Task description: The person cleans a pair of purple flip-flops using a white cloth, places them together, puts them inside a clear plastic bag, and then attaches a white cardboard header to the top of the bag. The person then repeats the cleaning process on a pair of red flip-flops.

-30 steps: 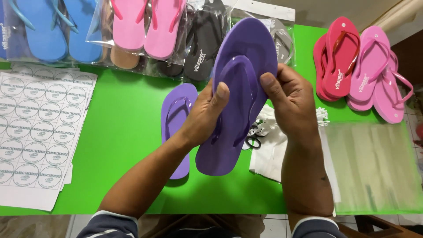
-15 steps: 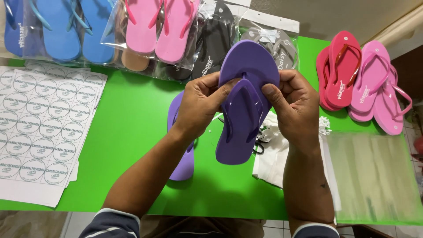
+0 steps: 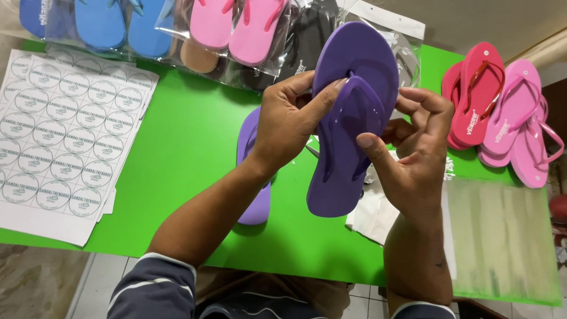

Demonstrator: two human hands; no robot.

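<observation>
We hold the purple flip-flop (image 3: 348, 124) above the green worktop (image 3: 177, 159), both hands gripping it: left hand (image 3: 289, 121) fingers on its strap, right hand (image 3: 413, 150) thumb alongside. Open green lies left.

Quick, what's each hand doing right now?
Left hand: closed on the purple foam flip-flop, thumb on its strap.
Right hand: holding the same flip-flop's edge.
</observation>
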